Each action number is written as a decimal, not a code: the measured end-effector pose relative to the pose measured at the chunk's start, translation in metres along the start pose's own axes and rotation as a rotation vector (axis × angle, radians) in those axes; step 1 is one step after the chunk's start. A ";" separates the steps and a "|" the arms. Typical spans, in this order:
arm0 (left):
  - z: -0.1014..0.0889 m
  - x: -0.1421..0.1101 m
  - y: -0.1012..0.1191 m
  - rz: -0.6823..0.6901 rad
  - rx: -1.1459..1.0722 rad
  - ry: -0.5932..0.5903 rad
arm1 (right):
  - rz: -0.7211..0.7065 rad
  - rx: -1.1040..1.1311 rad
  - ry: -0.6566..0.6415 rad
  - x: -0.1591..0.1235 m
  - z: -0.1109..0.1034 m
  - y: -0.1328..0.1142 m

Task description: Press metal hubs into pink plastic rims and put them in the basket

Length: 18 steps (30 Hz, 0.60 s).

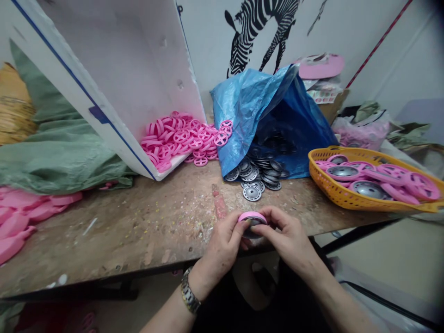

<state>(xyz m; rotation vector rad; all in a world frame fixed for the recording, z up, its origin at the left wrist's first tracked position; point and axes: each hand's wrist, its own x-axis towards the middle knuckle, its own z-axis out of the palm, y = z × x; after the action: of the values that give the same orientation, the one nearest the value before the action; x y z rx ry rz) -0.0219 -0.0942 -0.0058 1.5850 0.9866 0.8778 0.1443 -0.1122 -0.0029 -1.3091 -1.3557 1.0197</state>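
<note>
Centrally, at the near edge of a worn wooden worktable (156,217), the left hand (225,238) and the right hand (289,233) meet on a single wheel (252,215), a pink ring with a dark grey disc at its face. Both hands are clamped on this wheel, one at each side, with the thumbs pressed on the disc and the fingers curled round the rim; whether the disc is fully seated cannot be told. A metal wristwatch (190,293) encircles the left wrist. Beyond the hands, loose grey discs (252,193) spill from the mouth of a blue bag (243,104) onto the tabletop. To the left of the bag, spoked pink rings (182,135) lie heaped in a tilted white box (138,41) and run out over its lip, a few resting against the bag. To the right, a yellow basket (324,193) holds further pink wheels, several bearing grey discs. At far left, a green sack (58,152) lies behind flat pink pieces (17,222). A zebra picture (255,27) marks the wall behind.
</note>
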 end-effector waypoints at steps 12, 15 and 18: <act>0.006 0.002 0.002 -0.073 -0.112 -0.111 | 0.139 0.243 0.002 0.009 -0.007 0.014; 0.004 0.003 0.000 -0.096 -0.147 -0.087 | 0.120 0.266 -0.005 0.009 -0.004 0.011; 0.004 0.004 -0.001 -0.097 -0.200 -0.030 | 0.064 0.265 -0.025 0.007 0.001 0.007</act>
<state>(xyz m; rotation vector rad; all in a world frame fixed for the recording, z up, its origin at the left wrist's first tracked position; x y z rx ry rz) -0.0166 -0.0923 -0.0077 1.3667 0.9171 0.8557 0.1448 -0.1051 -0.0099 -1.1493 -1.1576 1.2178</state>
